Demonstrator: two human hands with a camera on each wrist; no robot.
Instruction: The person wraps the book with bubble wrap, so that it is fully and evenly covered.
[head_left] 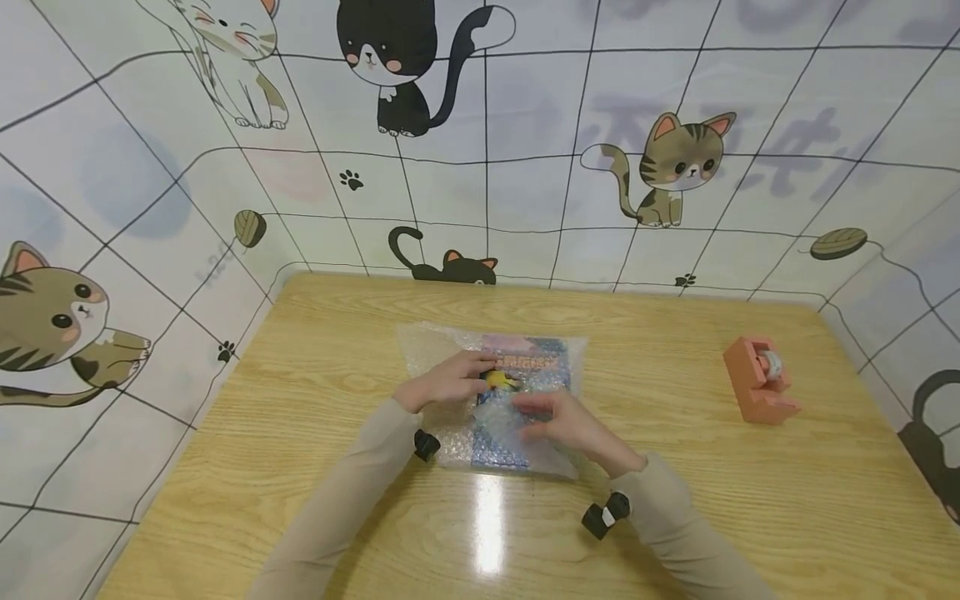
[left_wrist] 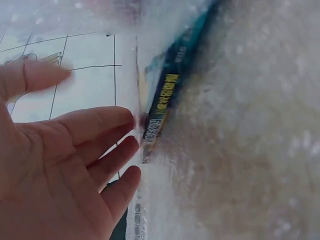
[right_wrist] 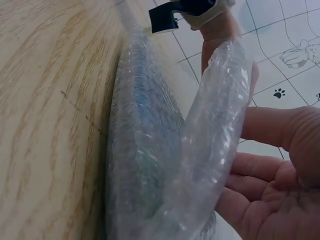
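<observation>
On the table lies a book point(head_left: 551, 350) with a blue and pink cover, wrapped in a bubble wrap sheet point(head_left: 457, 450). My left hand point(head_left: 452, 379) rests on the wrap at the book's left side, fingers extended. In the left wrist view, these fingertips point(left_wrist: 131, 145) meet the plastic beside the book's dark spine point(left_wrist: 167, 95). My right hand point(head_left: 558, 423) is over the lower right part of the package, thumb and fingers apart. A raised flap of bubble wrap point(right_wrist: 212, 135) stands against it in the right wrist view and hides its fingertips.
A pink tape dispenser point(head_left: 750, 387) with a roll of tape stands on the wooden table point(head_left: 660, 358) to the right. Walls covered in a cat-print sheet point(head_left: 525, 192) rise behind the table and on both sides.
</observation>
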